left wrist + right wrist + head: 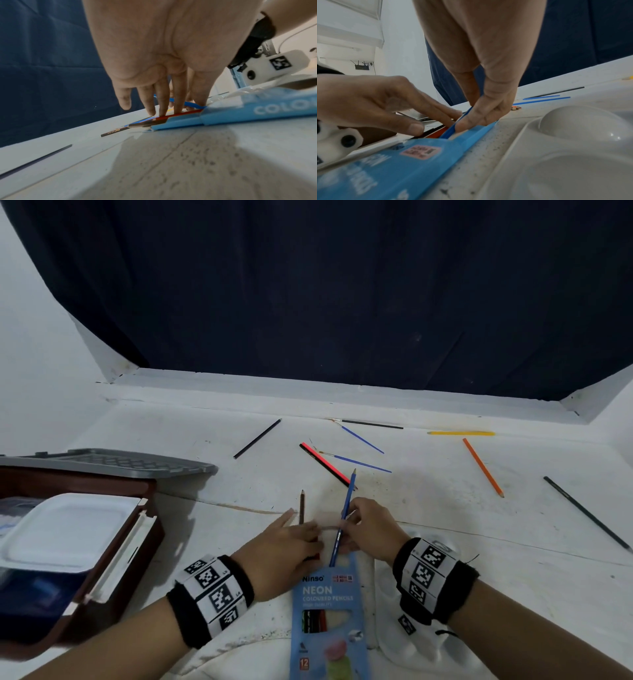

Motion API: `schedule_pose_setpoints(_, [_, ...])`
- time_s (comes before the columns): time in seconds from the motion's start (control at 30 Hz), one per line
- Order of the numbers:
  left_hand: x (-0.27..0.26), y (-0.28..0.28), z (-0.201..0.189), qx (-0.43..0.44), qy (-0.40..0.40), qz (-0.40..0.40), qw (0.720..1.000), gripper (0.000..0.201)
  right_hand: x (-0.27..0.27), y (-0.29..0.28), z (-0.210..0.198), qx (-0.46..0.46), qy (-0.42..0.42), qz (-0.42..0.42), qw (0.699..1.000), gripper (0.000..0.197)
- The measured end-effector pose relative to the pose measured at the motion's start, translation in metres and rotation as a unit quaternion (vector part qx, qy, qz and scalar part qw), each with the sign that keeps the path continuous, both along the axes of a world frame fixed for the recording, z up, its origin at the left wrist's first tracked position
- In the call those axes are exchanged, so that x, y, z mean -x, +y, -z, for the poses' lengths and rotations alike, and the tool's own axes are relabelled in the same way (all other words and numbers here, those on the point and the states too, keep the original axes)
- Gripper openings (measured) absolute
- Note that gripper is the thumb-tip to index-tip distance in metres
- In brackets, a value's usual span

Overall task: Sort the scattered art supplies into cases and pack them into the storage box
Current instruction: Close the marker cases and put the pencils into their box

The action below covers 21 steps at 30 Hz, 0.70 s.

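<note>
A blue "NEON coloured pencils" case (329, 621) lies flat at the near edge with its mouth pointing away from me. My right hand (346, 522) pinches a blue pencil (348, 494), whose lower end sits inside the case mouth. In the right wrist view the thumb and forefinger (465, 124) hold that blue pencil (449, 130) at the case (385, 169). My left hand (305, 537) lies with straight fingers (163, 106) pressing on the pencil ends that stick out of the case (240, 112). A brown pencil (302, 506) pokes out beyond those fingers.
A brown storage box (137, 546) with a grey lid (102, 463) stands at the left and holds a white case (68, 529). A white palette (573, 148) lies under my right wrist. Further back lie loose black pencils (257, 438), blue brushes (363, 440), a red-black pencil (325, 465), an orange pencil (483, 467) and a yellow stick (460, 433).
</note>
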<state>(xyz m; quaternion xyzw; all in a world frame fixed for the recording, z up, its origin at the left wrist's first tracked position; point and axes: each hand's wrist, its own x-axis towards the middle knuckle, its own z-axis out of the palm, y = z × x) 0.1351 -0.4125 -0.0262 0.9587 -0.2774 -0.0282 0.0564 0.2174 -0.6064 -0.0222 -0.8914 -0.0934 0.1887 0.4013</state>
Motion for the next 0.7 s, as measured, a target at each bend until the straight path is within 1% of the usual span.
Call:
schedule_pose_setpoints(0.07, [0.006,0.001,-0.006,0.032,0.044,0.032,0.998,0.040,0.001,0.002,-0.001,0.002,-0.001,-0.004,1.000,0.009])
schedule_pose_setpoints(0.13, [0.013,0.002,-0.013,0.075,0.085,0.032,0.993,0.039,0.004,0.003,-0.007,0.007,-0.003,-0.009,1.000,0.015])
schedule_pose_setpoints(0.2, [0.019,0.006,-0.015,0.103,0.075,0.021,0.992,0.038,0.009,0.005,-0.013,0.007,0.004,-0.010,1.000,0.026])
schedule_pose_setpoints(0.27, [0.021,0.012,-0.013,0.082,0.040,0.012,0.996,0.040,0.012,0.006,-0.018,0.005,0.008,-0.008,1.000,0.041])
schedule_pose_setpoints(0.3, [0.021,0.014,-0.013,0.066,0.028,0.005,0.997,0.043,0.013,0.006,-0.021,0.006,0.009,-0.013,1.000,0.044])
schedule_pose_setpoints(0.4, [0.019,0.021,-0.008,0.064,0.019,-0.008,0.998,0.051,0.011,0.005,-0.030,0.047,-0.008,-0.073,0.996,0.036])
schedule_pose_setpoints(0.47, [0.020,0.023,-0.006,0.076,0.029,-0.011,0.997,0.055,0.009,0.004,-0.035,0.073,-0.055,-0.119,0.989,0.034])
schedule_pose_setpoints(0.53, [0.020,0.023,-0.006,0.078,0.049,-0.018,0.996,0.057,0.007,0.004,-0.039,0.123,-0.121,-0.175,0.969,0.039])
schedule_pose_setpoints(0.6, [0.019,0.023,-0.007,0.070,0.059,-0.024,0.996,0.060,0.005,0.003,-0.036,0.207,-0.180,-0.252,0.928,0.046])
schedule_pose_setpoints(0.63, [0.019,0.022,-0.007,0.064,0.061,-0.027,0.996,0.061,0.005,0.002,-0.034,0.244,-0.195,-0.288,0.905,0.048])
schedule_pose_setpoints(0.7, [0.019,0.018,-0.009,0.060,0.077,-0.043,0.994,0.063,0.007,0.002,-0.031,0.301,-0.198,-0.344,0.867,0.050])
